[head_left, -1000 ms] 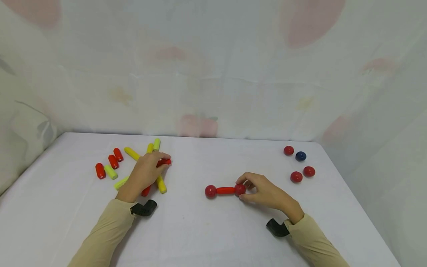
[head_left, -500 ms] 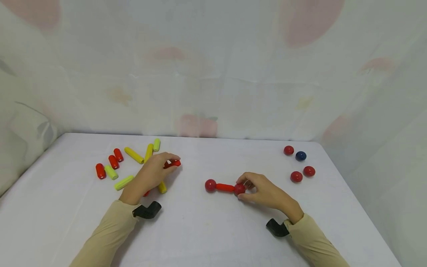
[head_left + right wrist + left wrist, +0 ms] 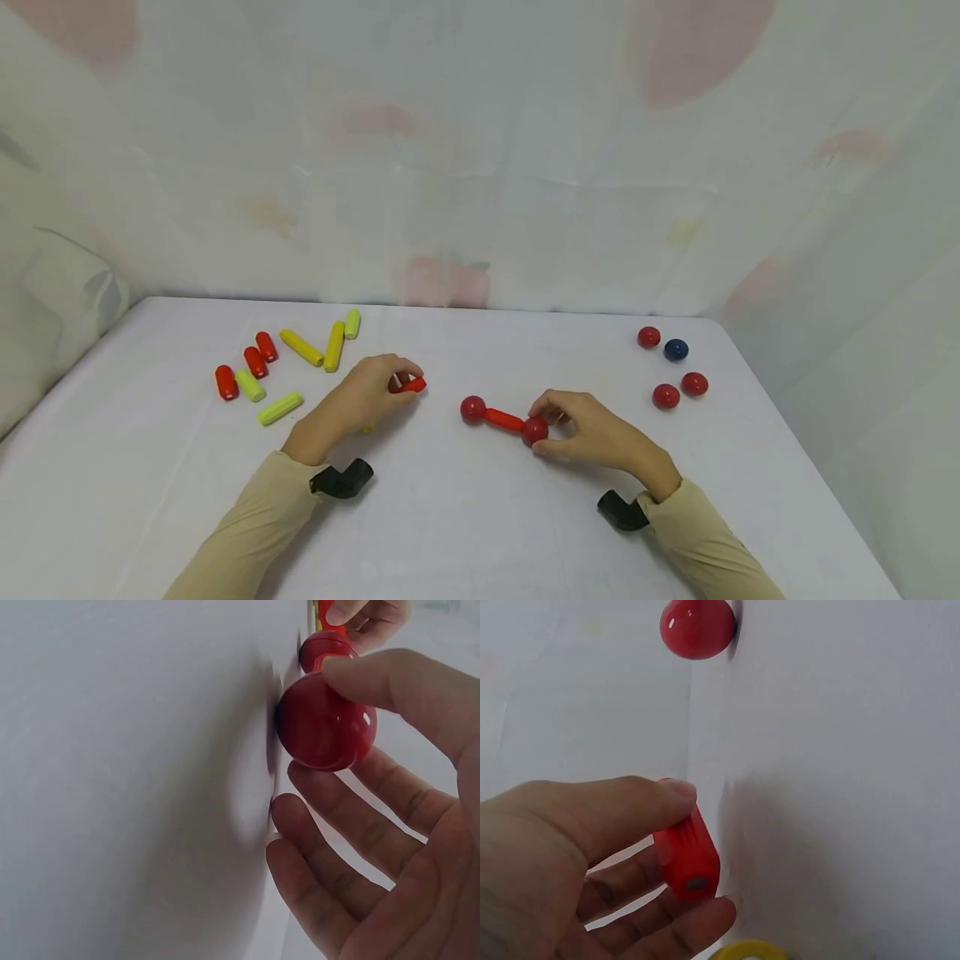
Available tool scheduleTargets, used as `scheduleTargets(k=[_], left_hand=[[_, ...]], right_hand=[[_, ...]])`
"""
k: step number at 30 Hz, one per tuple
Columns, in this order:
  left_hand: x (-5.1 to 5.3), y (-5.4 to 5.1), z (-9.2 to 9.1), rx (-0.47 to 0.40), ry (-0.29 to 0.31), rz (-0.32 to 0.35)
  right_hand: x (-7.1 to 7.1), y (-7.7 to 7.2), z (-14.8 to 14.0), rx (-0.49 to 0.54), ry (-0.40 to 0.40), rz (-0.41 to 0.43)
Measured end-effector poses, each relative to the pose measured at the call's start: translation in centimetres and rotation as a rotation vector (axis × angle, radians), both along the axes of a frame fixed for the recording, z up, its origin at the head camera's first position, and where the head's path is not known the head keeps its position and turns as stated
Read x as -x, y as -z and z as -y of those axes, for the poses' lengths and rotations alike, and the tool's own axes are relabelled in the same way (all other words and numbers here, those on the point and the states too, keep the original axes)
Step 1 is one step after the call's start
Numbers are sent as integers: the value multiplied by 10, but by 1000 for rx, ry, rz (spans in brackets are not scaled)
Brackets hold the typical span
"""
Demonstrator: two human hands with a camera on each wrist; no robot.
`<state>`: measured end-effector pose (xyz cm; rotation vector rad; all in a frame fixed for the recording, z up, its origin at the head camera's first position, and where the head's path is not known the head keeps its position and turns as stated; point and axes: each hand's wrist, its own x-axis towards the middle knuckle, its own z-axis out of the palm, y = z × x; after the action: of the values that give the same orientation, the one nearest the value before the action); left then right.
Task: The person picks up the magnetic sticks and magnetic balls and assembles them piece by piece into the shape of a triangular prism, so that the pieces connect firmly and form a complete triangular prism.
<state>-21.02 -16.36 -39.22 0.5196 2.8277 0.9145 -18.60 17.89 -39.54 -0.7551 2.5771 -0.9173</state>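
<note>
Red sticks (image 3: 256, 362), lime sticks (image 3: 280, 408) and yellow sticks (image 3: 302, 347) lie on a white table (image 3: 450, 517), well left of a red dumbbell (image 3: 503, 420). Nearer its left end, a person's left hand (image 3: 367, 392) pinches a single red stick (image 3: 414, 384). The right hand (image 3: 592, 429) has fingers clamped on the dumbbell's right-end ball (image 3: 535, 431). Three red balls (image 3: 666, 396) and a blue ball (image 3: 676, 350) sit well right of the dumbbell.

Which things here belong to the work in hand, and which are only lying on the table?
Belong, it seems:
red rod in left hand
red ball in right hand
second rod
second ball

Only lying there:
loose red rods
yellow rods
green rods
loose red balls
blue ball
</note>
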Motion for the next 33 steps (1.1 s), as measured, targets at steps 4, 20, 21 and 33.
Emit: scheduleTargets(k=[4, 20, 21, 33], left_hand=[[-1, 2, -5, -6, 38, 25], [-14, 3, -24, -46, 145, 99], [-15, 3, -25, -45, 150, 98], [-18, 3, -33, -70, 157, 71]], right_hand=[[1, 1, 1, 0, -20, 0], [-4, 0, 7, -12, -15, -18], [-4, 0, 8, -10, -9, -14], [-8, 0, 13, -3, -3, -1]])
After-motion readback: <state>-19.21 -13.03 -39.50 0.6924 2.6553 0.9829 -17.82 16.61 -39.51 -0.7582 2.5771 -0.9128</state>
